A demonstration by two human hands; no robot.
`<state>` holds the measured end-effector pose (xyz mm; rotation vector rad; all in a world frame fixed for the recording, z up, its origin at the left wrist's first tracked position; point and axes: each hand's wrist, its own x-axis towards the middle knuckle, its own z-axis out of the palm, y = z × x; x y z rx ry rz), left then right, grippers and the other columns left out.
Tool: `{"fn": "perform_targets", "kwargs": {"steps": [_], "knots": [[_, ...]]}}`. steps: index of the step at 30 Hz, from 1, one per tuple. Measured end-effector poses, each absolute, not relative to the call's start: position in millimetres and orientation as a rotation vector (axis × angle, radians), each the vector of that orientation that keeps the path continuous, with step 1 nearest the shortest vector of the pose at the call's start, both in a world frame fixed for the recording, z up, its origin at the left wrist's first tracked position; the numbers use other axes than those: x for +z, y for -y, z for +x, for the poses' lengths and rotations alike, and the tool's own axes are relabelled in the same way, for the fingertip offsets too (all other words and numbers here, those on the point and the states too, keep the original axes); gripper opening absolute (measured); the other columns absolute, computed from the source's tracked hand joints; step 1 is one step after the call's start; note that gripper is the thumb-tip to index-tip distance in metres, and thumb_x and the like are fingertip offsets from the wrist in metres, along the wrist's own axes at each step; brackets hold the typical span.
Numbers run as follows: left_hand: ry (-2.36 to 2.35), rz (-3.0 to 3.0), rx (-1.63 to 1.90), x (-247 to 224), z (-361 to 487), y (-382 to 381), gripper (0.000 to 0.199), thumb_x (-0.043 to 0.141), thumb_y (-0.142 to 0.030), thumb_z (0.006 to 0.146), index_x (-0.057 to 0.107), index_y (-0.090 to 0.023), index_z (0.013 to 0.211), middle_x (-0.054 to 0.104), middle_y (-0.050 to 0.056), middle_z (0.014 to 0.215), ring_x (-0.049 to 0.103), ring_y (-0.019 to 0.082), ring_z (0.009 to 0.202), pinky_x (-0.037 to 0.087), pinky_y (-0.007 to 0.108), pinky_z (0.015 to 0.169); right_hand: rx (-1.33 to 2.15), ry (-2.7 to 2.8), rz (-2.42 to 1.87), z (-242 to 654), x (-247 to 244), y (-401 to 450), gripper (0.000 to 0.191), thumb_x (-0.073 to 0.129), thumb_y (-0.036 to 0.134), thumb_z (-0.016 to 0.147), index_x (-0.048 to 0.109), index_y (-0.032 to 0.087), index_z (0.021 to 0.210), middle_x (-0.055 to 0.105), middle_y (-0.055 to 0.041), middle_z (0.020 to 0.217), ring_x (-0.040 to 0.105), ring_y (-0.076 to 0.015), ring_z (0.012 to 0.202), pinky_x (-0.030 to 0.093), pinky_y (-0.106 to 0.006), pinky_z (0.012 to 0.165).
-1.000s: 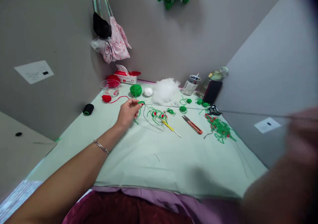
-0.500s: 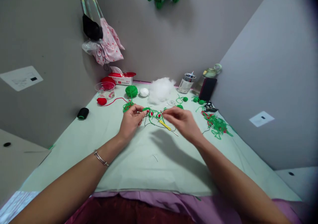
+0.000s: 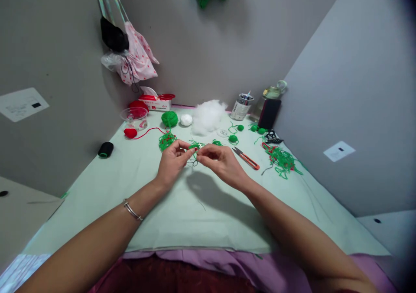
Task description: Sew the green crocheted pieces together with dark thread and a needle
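My left hand (image 3: 173, 159) is closed in a pinch on a small green crochet piece (image 3: 194, 146) with red and white spots on it. Right up against it, the fingertips of my right hand (image 3: 221, 162) are pinched together at the piece's near edge; whatever they grip is too small to make out. A dark thread loops below the fingertips. Behind my right hand lies some more green crochet work (image 3: 216, 142), partly covered. Orange-handled thread snips (image 3: 247, 158) rest on the table to the right of that hand.
Green yarn (image 3: 167, 141) lies tangled beyond my left hand, near a green ball (image 3: 169, 118) and white stuffing (image 3: 209, 116). A black thread spool (image 3: 105, 149) sits left. On the right are a green-red yarn tangle (image 3: 283, 161), a can (image 3: 242, 107) and a phone (image 3: 269, 114).
My right hand has moved left to meet the piece in my left hand. The snips now show, while the yellow-handled crochet hook is out of sight. The view has shifted slightly.
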<state>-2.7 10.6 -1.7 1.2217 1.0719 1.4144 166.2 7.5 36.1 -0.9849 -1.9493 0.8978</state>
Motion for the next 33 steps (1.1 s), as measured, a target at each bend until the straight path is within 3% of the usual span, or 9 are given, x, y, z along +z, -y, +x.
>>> {"fn": "perform_targets", "kwargs": {"steps": [7, 13, 17, 22, 27, 30, 33], "knots": [[-1.083, 1.112, 1.465, -6, -12, -22, 0.029, 0.078, -0.036, 0.072, 0.057, -0.019, 0.082, 0.048, -0.007, 0.060, 0.040, 0.007, 0.045, 0.029, 0.022, 0.043, 1.256, 2.121, -0.605, 184, 80, 40, 0.014, 0.071, 0.029, 0.089, 0.073, 0.017, 0.082, 0.067, -0.0027, 0.076, 0.058, -0.0108, 0.068, 0.049, -0.025, 0.066], [-1.087, 1.012, 1.463, -8, -15, -28, 0.030, 0.079, -0.035, 0.069, 0.059, -0.017, 0.082, 0.048, -0.007, 0.059, 0.040, 0.006, 0.045, 0.027, 0.019, 0.040, 1.522, 2.180, -0.144, 179, 88, 69, 0.027, 0.063, 0.030, 0.094, 0.069, 0.013, 0.075, 0.068, -0.0060, 0.074, 0.058, -0.0080, 0.063, 0.050, -0.017, 0.062], [-1.104, 1.005, 1.457, -10, -18, -31, 0.029, 0.078, -0.034, 0.069, 0.059, -0.016, 0.082, 0.048, -0.007, 0.058, 0.041, 0.005, 0.046, 0.027, 0.018, 0.040, 1.572, 2.244, 0.188, 178, 83, 72, 0.031, 0.056, 0.023, 0.096, 0.058, 0.016, 0.065, 0.065, -0.0069, 0.073, 0.059, -0.0089, 0.064, 0.050, -0.016, 0.065], [-1.135, 0.975, 1.477, -16, -25, -41, 0.028, 0.078, -0.032, 0.068, 0.060, -0.015, 0.082, 0.048, -0.007, 0.059, 0.041, 0.005, 0.046, 0.027, 0.017, 0.040, 1.716, 2.380, 0.407, 198, 85, 74, 0.060, 0.037, 0.044, 0.105, 0.032, 0.021, 0.050, 0.065, -0.0095, 0.073, 0.066, -0.0137, 0.078, 0.053, -0.024, 0.089], [-1.130, 0.958, 1.496, -20, -31, -48, 0.026, 0.078, -0.029, 0.068, 0.059, -0.014, 0.080, 0.051, -0.006, 0.061, 0.041, 0.004, 0.046, 0.027, 0.017, 0.039, 1.885, 2.381, 0.444, 205, 89, 70, 0.066, 0.032, 0.058, 0.102, 0.045, 0.020, 0.049, 0.056, -0.0061, 0.061, 0.065, -0.0151, 0.075, 0.053, -0.023, 0.087], [-1.098, 0.940, 1.458, -21, -31, -49, 0.027, 0.079, -0.029, 0.068, 0.060, -0.014, 0.080, 0.050, -0.006, 0.063, 0.041, 0.004, 0.047, 0.027, 0.016, 0.039, 2.005, 2.375, 0.526, 204, 91, 61, 0.064, 0.035, 0.061, 0.099, 0.054, 0.020, 0.054, 0.059, -0.0062, 0.065, 0.066, -0.0142, 0.074, 0.052, -0.020, 0.082], [-1.008, 0.899, 1.408, -21, -31, -48, 0.031, 0.082, -0.029, 0.067, 0.061, -0.014, 0.083, 0.053, -0.005, 0.068, 0.042, 0.003, 0.048, 0.029, 0.015, 0.039, 2.047, 2.371, 0.658, 208, 95, 54, 0.065, 0.035, 0.062, 0.099, 0.054, 0.020, 0.054, 0.062, -0.0073, 0.069, 0.066, -0.0141, 0.072, 0.052, -0.021, 0.079]]}}
